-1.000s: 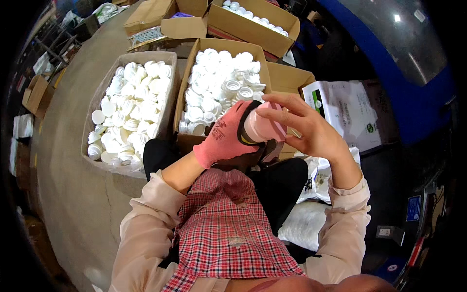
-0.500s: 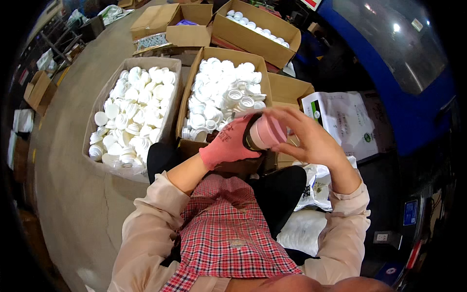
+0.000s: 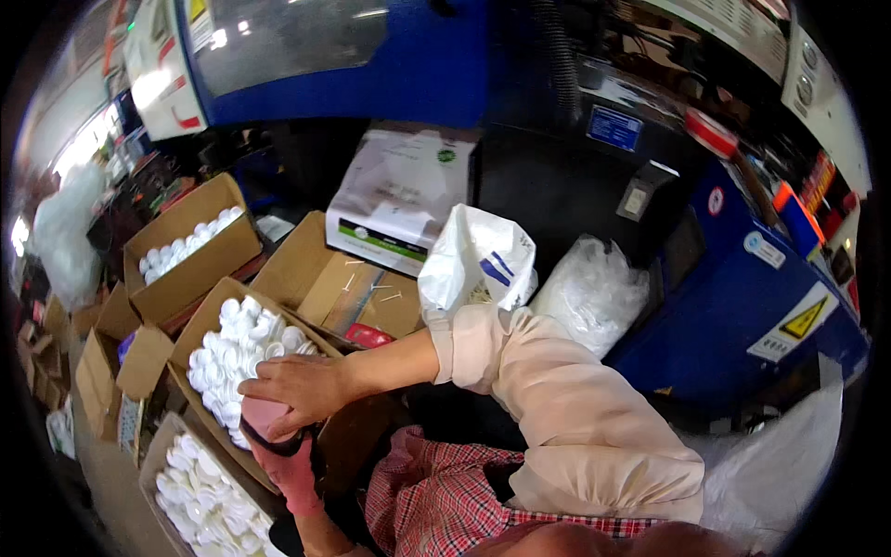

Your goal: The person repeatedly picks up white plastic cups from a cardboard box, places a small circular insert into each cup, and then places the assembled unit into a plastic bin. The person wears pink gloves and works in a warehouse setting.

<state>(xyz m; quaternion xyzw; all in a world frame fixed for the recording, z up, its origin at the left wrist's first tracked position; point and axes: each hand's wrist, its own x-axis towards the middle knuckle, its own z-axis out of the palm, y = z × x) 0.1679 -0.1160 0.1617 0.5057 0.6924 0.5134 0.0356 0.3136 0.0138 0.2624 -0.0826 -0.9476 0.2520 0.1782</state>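
My left hand (image 3: 293,475), in a pink glove with a dark band across it, is closed around a pink cylindrical piece (image 3: 261,411). Bare fingers of my right hand (image 3: 304,390) curl over the top of that piece, hiding much of it. Both hands are above the near edge of a cardboard box (image 3: 202,320) heaped with white ridged plastic caps (image 3: 232,357). Beside it, a lined box holds more off-white caps (image 3: 206,492).
Another carton (image 3: 223,249) holds rows of white round pieces. An open carton (image 3: 302,265) has thin white sticks and a red object (image 3: 368,335) beside it. Behind are a white printed box (image 3: 394,190), a white bag (image 3: 475,265), a clear plastic bag (image 3: 594,292) and blue machinery (image 3: 436,74).
The view has swung to the right, bringing the machinery into sight. My right hand, earlier spread beside the pink piece, now lies over its top. My left hand keeps its hold.
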